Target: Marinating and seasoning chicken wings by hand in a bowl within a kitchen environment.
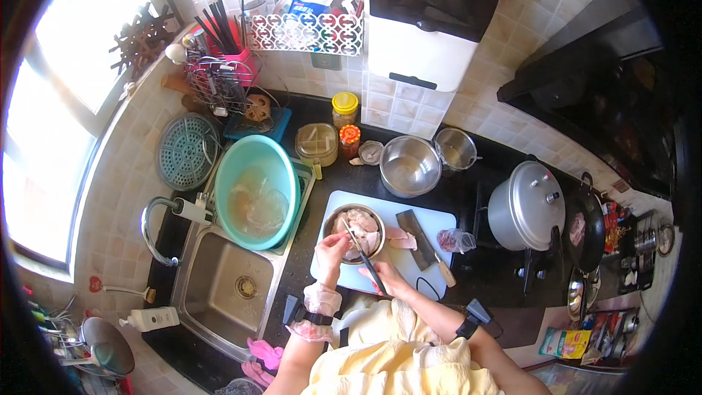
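My right hand grips a slim utensil with a dark handle and a narrow, metal-looking front; its exact kind is unclear. The front part slants over a round metal bowl filled with pale raw meat, likely poultry. At the bowl's left rim is my left hand, fingertips pinched together beside the utensil; whether something is between them cannot be seen. Under the bowl lies a white cutting board. To its right, a pale piece of meat touches the blade of a cleaver with a wooden handle.
A clear bag of reddish food sits at the board's right edge. Behind stands a steel pot. On the left are a turquoise basin and a sink with a faucet. A pressure cooker and wok stand right.
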Motion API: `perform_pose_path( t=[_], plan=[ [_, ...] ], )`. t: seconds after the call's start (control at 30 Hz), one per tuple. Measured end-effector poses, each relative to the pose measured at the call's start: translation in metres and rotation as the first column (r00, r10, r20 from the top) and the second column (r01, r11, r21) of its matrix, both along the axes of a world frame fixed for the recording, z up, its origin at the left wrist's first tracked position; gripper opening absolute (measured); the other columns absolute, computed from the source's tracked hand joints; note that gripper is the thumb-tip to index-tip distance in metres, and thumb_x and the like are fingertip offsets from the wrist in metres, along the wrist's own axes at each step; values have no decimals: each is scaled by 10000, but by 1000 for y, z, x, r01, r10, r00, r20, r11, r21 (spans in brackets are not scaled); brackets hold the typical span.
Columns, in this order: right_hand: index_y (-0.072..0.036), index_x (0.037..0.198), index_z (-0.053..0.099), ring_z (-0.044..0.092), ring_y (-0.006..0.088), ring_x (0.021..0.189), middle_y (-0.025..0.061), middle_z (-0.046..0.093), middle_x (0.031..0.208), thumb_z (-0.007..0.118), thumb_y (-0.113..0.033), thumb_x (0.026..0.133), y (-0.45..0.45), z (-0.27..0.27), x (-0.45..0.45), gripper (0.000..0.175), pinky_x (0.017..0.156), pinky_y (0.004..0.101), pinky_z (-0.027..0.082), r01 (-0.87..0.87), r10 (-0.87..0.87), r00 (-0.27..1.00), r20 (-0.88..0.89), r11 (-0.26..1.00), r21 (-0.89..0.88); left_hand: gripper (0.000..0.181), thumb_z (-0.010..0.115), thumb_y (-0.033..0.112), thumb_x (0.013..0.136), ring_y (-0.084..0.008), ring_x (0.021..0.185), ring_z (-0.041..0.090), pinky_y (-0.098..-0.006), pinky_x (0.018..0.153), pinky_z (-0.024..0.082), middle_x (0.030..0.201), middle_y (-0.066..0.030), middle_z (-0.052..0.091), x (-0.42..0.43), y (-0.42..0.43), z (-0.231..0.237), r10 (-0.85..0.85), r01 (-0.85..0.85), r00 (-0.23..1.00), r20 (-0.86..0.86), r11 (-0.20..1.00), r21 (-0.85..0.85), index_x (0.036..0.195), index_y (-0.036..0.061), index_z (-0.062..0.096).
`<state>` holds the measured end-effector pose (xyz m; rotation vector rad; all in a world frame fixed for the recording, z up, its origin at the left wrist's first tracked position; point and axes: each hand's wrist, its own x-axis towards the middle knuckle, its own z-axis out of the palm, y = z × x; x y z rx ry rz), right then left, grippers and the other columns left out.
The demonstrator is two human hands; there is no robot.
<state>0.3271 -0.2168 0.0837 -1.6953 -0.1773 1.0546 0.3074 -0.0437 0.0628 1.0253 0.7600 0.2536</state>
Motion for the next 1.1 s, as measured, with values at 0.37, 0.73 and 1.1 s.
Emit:
perform_pose_path(
  t=[0.37,0.73,1.1],
  plan=[
    [9,621,587,557,150,476,54,550,501,675,-441,789,-1,2,2,488,464,330,418,-34,96,924,370,985,-170,153,684,58,825,-95,687,600,-183,640,483,824,-53,662,1,0,-5,-15,15,999,-39,1000,-4,934,-46,664],
    [-5,643,589,583,149,487,62,572,526,705,-356,770,-1,12,2,391,469,313,443,37,0,943,334,994,-104,214,692,74,800,-122,686,633,-201,617,501,799,-83,675,1,5,-10,8,-5,997,-74,999,36,940,-84,662],
    [23,929,589,643,364,819,215,651,808,702,-365,759,2,62,32,438,733,418,481,135,50,832,552,948,-288,182,626,67,852,-62,634,563,-179,561,479,789,-23,645,1,28,36,-73,62,997,7,892,447,1008,-19,665]
  ],
)
